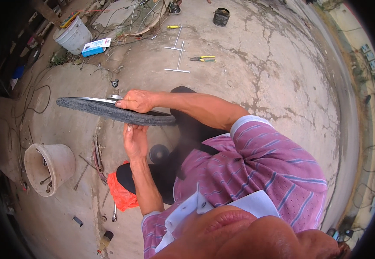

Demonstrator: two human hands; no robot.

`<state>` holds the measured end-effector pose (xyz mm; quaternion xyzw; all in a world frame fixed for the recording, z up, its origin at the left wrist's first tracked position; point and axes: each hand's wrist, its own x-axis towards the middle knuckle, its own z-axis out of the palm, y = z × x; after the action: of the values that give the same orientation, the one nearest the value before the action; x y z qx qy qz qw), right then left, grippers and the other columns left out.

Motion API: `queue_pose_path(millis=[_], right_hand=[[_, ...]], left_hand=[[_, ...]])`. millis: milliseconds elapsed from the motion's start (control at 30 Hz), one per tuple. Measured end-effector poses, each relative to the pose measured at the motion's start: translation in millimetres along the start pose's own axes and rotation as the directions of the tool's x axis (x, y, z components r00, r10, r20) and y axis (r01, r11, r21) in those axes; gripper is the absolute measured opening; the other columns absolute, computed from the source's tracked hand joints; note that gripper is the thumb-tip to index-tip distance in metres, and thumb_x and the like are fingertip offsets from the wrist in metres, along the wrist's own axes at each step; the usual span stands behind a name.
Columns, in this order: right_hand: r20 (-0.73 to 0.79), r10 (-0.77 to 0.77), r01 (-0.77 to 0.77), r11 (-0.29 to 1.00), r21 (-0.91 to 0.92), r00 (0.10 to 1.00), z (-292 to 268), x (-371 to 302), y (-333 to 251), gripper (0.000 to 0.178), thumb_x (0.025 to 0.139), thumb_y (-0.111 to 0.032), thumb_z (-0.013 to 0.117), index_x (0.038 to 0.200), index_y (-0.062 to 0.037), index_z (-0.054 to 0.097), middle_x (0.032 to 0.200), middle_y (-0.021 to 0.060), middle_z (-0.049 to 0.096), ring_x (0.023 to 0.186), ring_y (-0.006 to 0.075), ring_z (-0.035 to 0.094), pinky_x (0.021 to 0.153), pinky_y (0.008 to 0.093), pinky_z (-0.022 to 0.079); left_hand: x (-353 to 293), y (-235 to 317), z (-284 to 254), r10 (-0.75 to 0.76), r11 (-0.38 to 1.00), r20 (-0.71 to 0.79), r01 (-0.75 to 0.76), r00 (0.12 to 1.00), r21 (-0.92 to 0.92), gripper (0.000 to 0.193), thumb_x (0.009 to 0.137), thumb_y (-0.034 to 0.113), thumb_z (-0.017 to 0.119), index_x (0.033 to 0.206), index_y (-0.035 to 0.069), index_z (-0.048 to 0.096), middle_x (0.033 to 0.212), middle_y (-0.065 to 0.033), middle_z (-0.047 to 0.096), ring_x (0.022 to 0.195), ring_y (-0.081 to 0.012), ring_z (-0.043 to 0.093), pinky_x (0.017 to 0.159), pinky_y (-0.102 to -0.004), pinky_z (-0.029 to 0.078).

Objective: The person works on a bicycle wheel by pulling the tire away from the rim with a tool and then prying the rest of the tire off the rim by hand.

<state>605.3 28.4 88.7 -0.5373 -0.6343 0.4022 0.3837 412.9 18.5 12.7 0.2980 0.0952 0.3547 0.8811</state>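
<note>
A small wheel with a worn dark rubber tire and a silver rim is held up, seen nearly edge-on. My right hand reaches across from the right and is closed over the rim side, near the wheel's middle; its thumb points left. From below, my left hand grips the tire's near side, its fingertips partly hidden by the tire. A round metal part shows just left of my right hand. Most of the wheel's far face is hidden.
Left stands a white bucket with tools inside; another bucket is farther back beside a blue-white box. Ahead lie T-handle wrenches, yellow-handled pliers and a black pot. A red plastic bag lies by my leg.
</note>
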Motion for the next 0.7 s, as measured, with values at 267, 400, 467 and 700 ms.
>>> queue_pose_path(millis=[267,400,467,700], right_hand=[[-0.097,-0.037,0.03,0.997,-0.078,0.995,-10.1,0.7,17.6,0.059,0.106,-0.049,0.047,0.088,0.002,0.073,0.082,0.0245,0.07,0.073,0.0341,0.068,0.073,0.0444,0.053],[-0.065,-0.077,0.076,0.997,-0.028,0.995,-7.5,1.8,17.0,0.06,0.106,-0.048,0.047,0.086,0.0026,0.072,0.08,0.0239,0.07,0.072,0.0347,0.068,0.073,0.045,0.052],[-0.059,-0.074,0.07,0.995,-0.072,0.996,-9.7,0.8,14.2,0.061,0.106,-0.048,0.047,0.085,0.0033,0.071,0.078,0.024,0.069,0.071,0.0362,0.067,0.073,0.0458,0.052],[-0.052,-0.064,0.06,0.995,-0.074,0.997,-6.4,6.6,22.3,0.06,0.106,-0.048,0.048,0.085,0.0038,0.071,0.077,0.0251,0.068,0.07,0.036,0.066,0.072,0.0453,0.052]], left_hand=[[14.2,3.9,14.6,-0.062,0.998,0.059,0.063,0.996,-0.024,0.035,0.096,0.035,0.068,0.122,0.014,0.058,0.123,-0.003,0.064,0.111,-0.0199,0.054,0.087,-0.0373,0.038],[14.4,5.4,5.4,-0.094,0.995,0.062,0.096,0.994,-0.031,0.033,0.096,0.035,0.068,0.122,0.016,0.059,0.119,-0.0013,0.064,0.109,-0.0191,0.054,0.087,-0.0373,0.038],[16.1,4.9,0.1,-0.112,0.994,0.076,0.113,0.991,-0.007,0.029,0.097,0.034,0.068,0.12,0.017,0.063,0.116,0.0006,0.065,0.107,-0.0182,0.053,0.087,-0.0378,0.038],[24.3,8.3,-24.5,-0.159,0.98,0.228,0.182,0.961,-0.083,0.041,0.097,0.035,0.066,0.13,0.012,0.063,0.137,-0.0035,0.062,0.129,-0.0223,0.053,0.115,-0.0487,0.034]])
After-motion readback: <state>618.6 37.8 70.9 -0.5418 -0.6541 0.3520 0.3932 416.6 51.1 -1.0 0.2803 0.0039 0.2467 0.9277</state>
